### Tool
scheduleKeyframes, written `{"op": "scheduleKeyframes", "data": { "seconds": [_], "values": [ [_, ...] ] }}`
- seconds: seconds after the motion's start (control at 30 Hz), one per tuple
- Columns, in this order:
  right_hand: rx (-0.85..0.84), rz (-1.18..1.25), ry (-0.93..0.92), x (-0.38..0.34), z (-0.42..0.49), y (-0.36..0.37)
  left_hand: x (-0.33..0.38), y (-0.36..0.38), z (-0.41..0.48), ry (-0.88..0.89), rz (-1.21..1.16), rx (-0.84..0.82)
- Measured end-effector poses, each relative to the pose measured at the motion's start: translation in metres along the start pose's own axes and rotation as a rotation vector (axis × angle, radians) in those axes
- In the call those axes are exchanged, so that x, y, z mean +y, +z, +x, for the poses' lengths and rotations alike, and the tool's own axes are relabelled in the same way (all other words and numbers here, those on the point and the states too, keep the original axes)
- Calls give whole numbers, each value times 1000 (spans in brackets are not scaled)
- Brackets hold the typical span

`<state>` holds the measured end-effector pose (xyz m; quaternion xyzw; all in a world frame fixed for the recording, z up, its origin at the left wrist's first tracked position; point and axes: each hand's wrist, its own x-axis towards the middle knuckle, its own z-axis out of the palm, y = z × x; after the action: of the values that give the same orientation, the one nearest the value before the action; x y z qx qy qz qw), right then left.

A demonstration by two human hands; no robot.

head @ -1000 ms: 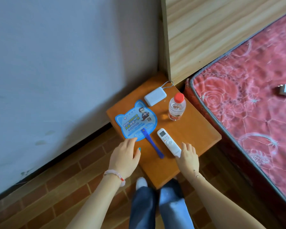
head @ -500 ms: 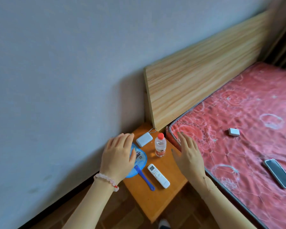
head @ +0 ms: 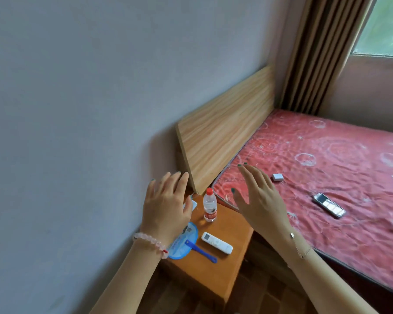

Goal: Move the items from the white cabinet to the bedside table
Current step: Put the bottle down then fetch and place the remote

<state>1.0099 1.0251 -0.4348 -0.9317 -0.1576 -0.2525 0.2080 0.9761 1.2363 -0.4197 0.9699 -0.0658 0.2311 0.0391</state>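
The orange bedside table [head: 216, 275] stands in the corner between the wall and the bed. On it lie a blue hand fan [head: 186, 244], a white remote control [head: 217, 242] and a small water bottle [head: 210, 205] with a red cap, standing upright. A white power bank [head: 192, 204] at the table's back is mostly hidden behind my left hand. My left hand [head: 167, 203] hovers above the table's left side, fingers straight, holding nothing. My right hand [head: 258, 196] is raised over the bed's edge, fingers spread and empty. The white cabinet is out of view.
A wooden headboard [head: 225, 130] leans along the wall. The red mattress [head: 327, 177] carries a phone [head: 329, 205], a small white box [head: 277, 177] and a white sheet at the right edge. Striped curtains [head: 322, 53] and a window fill the far corner.
The view has tilted upward, showing more of the bed, curtain and window. Both hands have lifted off the table top and now hang in the air, empty.
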Motion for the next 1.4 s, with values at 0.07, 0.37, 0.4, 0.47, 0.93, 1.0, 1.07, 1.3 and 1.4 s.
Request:
{"op": "scheduleKeyframes", "data": {
  "seconds": [0.07, 0.37, 0.4, 0.47, 0.93, 1.0, 1.07, 1.3, 1.4],
  "values": [
    [14, -37, 34, -12, -19, -18, 3, -13, -12, 58, -37, 11],
    [60, -193, 269, -35, -100, -100, 49, -56, -38, 323, -256, 42],
    [76, -206, 286, -37, -107, -109, 56, -58, -40, 343, -267, 36],
    [99, -241, 315, -41, -124, -127, 72, -64, -45, 392, -294, 34],
    [254, -610, 680, -70, -325, -285, 230, -126, -156, 814, -576, 83],
    [273, -660, 748, -83, -368, -306, 252, -136, -186, 885, -614, 63],
    [278, -713, 831, -101, -413, -325, 275, -148, -220, 957, -651, 34],
    [353, -772, 1080, -172, -546, -383, 345, -207, -342, 1236, -784, -27],
    [418, -827, 1151, -204, -588, -407, 370, -232, -388, 1350, -830, -70]
  ]
}}
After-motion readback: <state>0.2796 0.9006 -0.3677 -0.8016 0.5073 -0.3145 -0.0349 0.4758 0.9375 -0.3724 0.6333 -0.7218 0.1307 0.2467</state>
